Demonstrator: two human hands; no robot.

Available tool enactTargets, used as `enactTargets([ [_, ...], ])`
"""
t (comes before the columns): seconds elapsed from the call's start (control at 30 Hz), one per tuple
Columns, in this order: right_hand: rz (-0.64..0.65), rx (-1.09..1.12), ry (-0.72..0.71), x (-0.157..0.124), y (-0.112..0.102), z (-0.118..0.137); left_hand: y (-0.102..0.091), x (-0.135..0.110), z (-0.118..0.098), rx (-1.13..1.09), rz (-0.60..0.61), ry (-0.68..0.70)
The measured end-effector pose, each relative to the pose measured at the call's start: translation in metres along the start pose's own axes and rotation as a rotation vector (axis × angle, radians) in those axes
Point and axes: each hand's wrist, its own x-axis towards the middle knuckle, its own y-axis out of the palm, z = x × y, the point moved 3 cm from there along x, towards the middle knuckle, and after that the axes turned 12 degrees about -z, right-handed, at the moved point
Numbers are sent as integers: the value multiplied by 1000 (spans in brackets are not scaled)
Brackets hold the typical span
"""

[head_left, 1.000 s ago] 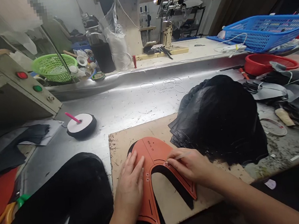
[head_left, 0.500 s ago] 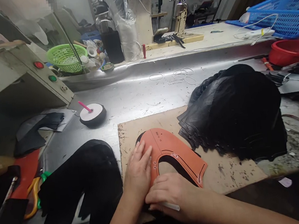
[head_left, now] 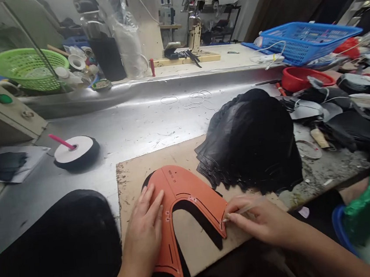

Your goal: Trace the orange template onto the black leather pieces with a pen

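An orange U-shaped template (head_left: pixel 179 181) with slots and printed marks lies over a black U-shaped piece (head_left: pixel 205 224), whose edges show around it. Both rest on a tan board (head_left: pixel 197 252). My left hand (head_left: pixel 145 231) presses flat on the template's left arm, fingers stretched out. My right hand (head_left: pixel 259 219) pinches a thin whitish marking pen (head_left: pixel 245 209), its tip at the lower right end of the template. Behind my right hand stands a fanned stack of black pieces (head_left: pixel 251 140). More black pieces (head_left: pixel 73 238) lie left of the board.
A tape roll (head_left: pixel 74 150) with a pink stick sits on the metal table at left. Along the back are a green basket (head_left: pixel 28 69), a blue basket (head_left: pixel 307 39) and a red bowl (head_left: pixel 307 77). A blue bin (head_left: pixel 341 228) with green plastic stands at lower right.
My right hand has moved with the pen from the template's left inner side to its lower right end. My left hand stays on the template. The view has turned to the right.
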Motion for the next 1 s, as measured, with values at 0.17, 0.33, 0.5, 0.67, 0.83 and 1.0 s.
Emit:
enactTargets([
  [0.17, 33, -43, -93, -6, 6, 0, 0, 2, 1, 8, 14, 3],
  [0.33, -48, -159, -106, -1, -7, -10, -1, 3, 1, 29, 17, 26],
  [0.5, -38, -88, 68, 21, -19, -9, -1, 3, 2, 28, 30, -3],
  [0.67, -186, -153, 71, 83, 17, 12, -4, 4, 1, 37, -24, 59],
  [0.83, -176, -290, 196, 128, 46, 19, -6, 3, 1, 46, -38, 40],
  [1.0, -165, -232, 149, 128, 47, 19, -8, 1, -2, 31, -37, -30],
])
